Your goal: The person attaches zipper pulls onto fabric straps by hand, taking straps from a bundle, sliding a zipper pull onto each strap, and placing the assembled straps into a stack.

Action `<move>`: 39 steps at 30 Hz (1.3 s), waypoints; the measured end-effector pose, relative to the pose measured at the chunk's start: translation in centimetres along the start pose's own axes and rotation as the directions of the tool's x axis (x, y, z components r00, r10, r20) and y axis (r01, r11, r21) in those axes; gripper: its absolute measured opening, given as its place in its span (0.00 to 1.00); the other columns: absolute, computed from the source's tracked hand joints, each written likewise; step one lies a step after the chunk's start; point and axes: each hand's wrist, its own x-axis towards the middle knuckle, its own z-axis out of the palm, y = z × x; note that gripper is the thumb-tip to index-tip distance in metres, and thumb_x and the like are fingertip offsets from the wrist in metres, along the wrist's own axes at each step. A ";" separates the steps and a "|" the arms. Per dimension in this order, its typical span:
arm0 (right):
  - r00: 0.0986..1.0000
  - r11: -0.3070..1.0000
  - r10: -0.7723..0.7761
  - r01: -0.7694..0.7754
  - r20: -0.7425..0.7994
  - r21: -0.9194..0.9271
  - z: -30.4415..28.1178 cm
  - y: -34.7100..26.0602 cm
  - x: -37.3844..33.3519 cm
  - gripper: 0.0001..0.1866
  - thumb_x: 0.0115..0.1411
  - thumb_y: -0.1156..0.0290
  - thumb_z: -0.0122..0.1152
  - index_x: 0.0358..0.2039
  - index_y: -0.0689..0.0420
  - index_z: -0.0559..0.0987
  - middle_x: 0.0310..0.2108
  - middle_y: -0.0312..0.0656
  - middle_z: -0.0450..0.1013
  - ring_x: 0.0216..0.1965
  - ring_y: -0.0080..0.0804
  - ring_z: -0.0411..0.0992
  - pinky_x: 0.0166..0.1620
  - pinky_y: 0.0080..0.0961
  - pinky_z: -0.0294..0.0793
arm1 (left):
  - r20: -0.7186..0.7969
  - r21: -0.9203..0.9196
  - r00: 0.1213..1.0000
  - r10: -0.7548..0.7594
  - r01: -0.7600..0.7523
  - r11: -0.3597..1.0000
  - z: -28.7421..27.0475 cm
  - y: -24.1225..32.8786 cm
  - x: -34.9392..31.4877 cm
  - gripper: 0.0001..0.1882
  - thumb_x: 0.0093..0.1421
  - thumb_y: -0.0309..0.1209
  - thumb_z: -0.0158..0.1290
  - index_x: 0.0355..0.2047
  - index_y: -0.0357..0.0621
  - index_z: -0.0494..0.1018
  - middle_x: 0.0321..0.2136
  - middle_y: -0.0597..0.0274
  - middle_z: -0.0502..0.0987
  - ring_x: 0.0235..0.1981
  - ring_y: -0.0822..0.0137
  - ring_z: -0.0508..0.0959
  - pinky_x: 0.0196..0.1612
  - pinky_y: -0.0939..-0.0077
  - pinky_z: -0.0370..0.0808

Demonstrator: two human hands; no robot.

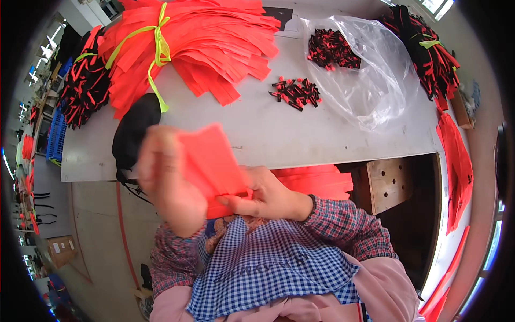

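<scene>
Close in front of my body I hold a flat piece of red fabric (212, 161), its upper end angled up over the table's front edge. My left hand (170, 180), smeared by motion, is closed on its left side. Lower down, my right hand (274, 196) pinches the fabric's right edge between thumb and fingers. A small dark mark or tab shows on the fabric near the right thumb. Just beyond the left hand is a black rounded object (135, 131) with a cable, partly hidden by that hand.
On the white table (225, 129) lie a big bundle of red strips (214, 43) tied with yellow-green ribbon, a small pile of black-and-red pieces (296, 94), and a clear plastic bag (375, 80) of similar pieces. Red fabric (316, 181) fills part of an under-table shelf beside a perforated wooden block (389, 185).
</scene>
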 end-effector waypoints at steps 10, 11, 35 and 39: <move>0.979 0.967 0.072 -0.021 0.192 -0.253 -3.2 5.2 -1.8 0.05 0.56 0.75 0.59 0.33 0.63 0.79 0.31 0.44 0.74 0.32 0.34 0.72 0.38 0.30 0.73 | -0.124 -0.218 0.979 0.164 -0.188 0.958 -18.0 2.0 7.3 0.20 0.71 0.35 0.47 0.58 0.35 0.68 0.35 0.61 0.72 0.32 0.76 0.70 0.30 0.88 0.69; 0.967 0.983 0.125 -0.091 0.221 -0.156 -3.4 5.2 -2.0 0.06 0.58 0.75 0.60 0.34 0.63 0.80 0.30 0.44 0.73 0.31 0.33 0.72 0.37 0.29 0.72 | 0.123 -0.565 0.986 0.115 -0.025 0.825 -20.4 1.4 7.6 0.19 0.71 0.35 0.47 0.57 0.36 0.69 0.35 0.60 0.73 0.30 0.77 0.69 0.27 0.90 0.67; 0.463 0.855 0.142 0.387 -0.875 0.344 -8.1 1.4 -10.9 0.12 0.66 0.67 0.58 0.47 0.57 0.76 0.41 0.37 0.75 0.46 0.29 0.73 0.54 0.32 0.71 | 0.582 0.756 0.360 -0.729 0.092 0.648 -9.4 -4.0 1.9 0.16 0.49 0.31 0.68 0.32 0.33 0.77 0.22 0.58 0.76 0.22 0.69 0.71 0.32 0.74 0.72; 0.450 0.621 0.691 0.030 -0.565 0.783 -6.9 9.8 -18.8 0.14 0.69 0.62 0.53 0.48 0.57 0.75 0.43 0.43 0.78 0.44 0.35 0.76 0.50 0.36 0.75 | 0.713 0.679 0.363 -0.600 -0.574 0.458 -14.3 -11.3 -2.7 0.21 0.47 0.28 0.65 0.41 0.35 0.74 0.32 0.54 0.76 0.34 0.54 0.76 0.43 0.64 0.73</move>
